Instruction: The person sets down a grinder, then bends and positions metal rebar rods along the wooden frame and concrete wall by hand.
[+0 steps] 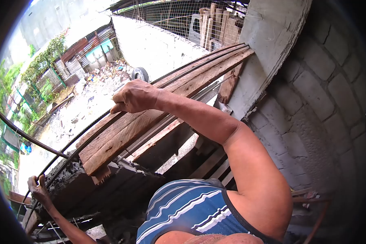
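Note:
My right hand [135, 96] is closed around a long, thin dark steel bar [98, 132], knuckles up, above the wooden planks. The bar runs slantwise from the lower left to the upper right, with another thin bar close alongside. Farther down at the lower left, my left hand [39, 190] is closed with its fingertips on the bar's near end. Just beneath my right hand lie rough brown planks [114, 148], stacked lengthwise along the wall top. Exactly which bar each hand grips is partly hidden by the fingers.
A thick dark curved pipe [26, 138] crosses at left. Rough concrete blocks [67, 173] lie below the planks. At right stand a concrete post [270, 44] and a block wall [317, 89]. A tyre [140, 74] and rubble [110, 75] are outside.

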The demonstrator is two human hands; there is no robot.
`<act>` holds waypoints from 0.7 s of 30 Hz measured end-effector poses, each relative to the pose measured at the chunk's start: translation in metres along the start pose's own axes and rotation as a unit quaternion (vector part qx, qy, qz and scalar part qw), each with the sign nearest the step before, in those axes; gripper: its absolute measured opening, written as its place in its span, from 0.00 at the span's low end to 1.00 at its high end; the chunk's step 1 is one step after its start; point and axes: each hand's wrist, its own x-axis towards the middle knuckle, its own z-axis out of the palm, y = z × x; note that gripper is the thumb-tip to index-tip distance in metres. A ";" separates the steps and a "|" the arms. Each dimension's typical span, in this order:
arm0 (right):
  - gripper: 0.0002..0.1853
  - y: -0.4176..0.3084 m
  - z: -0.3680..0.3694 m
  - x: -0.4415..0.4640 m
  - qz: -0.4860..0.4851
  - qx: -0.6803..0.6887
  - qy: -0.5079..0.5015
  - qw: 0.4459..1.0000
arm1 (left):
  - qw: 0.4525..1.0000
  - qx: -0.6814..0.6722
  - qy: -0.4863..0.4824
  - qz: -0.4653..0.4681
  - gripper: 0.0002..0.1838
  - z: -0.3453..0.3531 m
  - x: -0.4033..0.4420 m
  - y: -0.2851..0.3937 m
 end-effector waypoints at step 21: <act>0.25 0.001 0.000 -0.002 -0.011 0.003 0.009 1.000 | 1.000 0.010 0.002 0.027 0.24 0.003 -0.001 -0.007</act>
